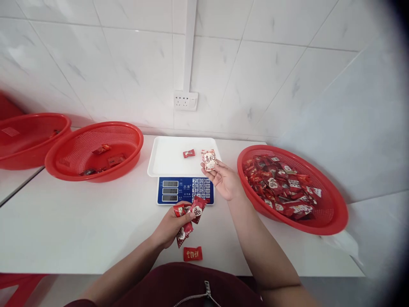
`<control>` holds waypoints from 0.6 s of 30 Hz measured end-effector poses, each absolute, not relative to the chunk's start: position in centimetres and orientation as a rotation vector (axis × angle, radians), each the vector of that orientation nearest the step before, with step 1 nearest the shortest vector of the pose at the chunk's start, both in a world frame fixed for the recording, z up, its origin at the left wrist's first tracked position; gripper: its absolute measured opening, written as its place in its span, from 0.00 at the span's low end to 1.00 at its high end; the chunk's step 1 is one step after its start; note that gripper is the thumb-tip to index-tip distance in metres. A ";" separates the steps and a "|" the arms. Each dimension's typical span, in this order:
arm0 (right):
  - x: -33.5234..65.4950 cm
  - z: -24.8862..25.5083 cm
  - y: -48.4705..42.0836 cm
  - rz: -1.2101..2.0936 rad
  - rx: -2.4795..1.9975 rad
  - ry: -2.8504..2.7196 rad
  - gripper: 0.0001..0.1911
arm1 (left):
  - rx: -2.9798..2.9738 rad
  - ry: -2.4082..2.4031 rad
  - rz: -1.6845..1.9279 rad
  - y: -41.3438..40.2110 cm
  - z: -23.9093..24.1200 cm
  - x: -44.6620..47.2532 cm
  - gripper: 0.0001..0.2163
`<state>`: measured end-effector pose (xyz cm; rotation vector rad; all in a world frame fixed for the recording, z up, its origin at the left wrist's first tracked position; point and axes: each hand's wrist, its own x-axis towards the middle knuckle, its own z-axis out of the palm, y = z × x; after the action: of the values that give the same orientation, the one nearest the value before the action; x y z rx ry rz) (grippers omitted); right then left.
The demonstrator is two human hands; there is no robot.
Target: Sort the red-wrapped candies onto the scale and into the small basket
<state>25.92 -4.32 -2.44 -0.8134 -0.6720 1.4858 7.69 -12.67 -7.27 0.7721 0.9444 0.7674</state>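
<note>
My left hand point(171, 226) is closed around several red candy packets point(197, 209), held low in front of the scale's keypad. Between the thumb and fingers of my right hand point(223, 179) is a cream and red candy packet point(209, 160), raised over the right part of the white weighing tray point(166, 157). One small red candy point(188, 153) lies on that tray. The blue scale point(185, 190) has three small displays, whose digits are too faint to read surely. Near my body a single red packet point(192, 254) rests on the white table.
To the right, a red basket point(338, 213) holds a heap of wrapped candies. On the left stand a red basket point(132, 149) with a few packets and another red basket point(32, 117) at the edge of view. A power socket point(185, 101) is on the tiled wall point(134, 64) behind.
</note>
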 end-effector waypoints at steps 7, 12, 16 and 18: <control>25.8 -2.3 -4.8 1.487 -0.795 -0.676 0.14 | 0.750 0.980 0.760 -12.7 -7.3 7.6 0.22; 25.9 -2.3 -4.9 1.465 -0.818 -0.720 0.15 | 0.771 0.975 0.751 -12.7 -7.6 7.4 0.21; 25.8 -2.3 -5.1 1.458 -0.828 -0.738 0.17 | 0.767 0.979 0.752 -12.8 -7.6 7.3 0.21; 25.7 -2.2 -5.2 1.459 -0.831 -0.748 0.17 | 0.762 0.974 0.756 -12.8 -7.5 7.3 0.21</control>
<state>25.70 -5.16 -2.19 -0.8306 -0.7477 1.4590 7.28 -12.85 -7.51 0.7620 0.9742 0.7565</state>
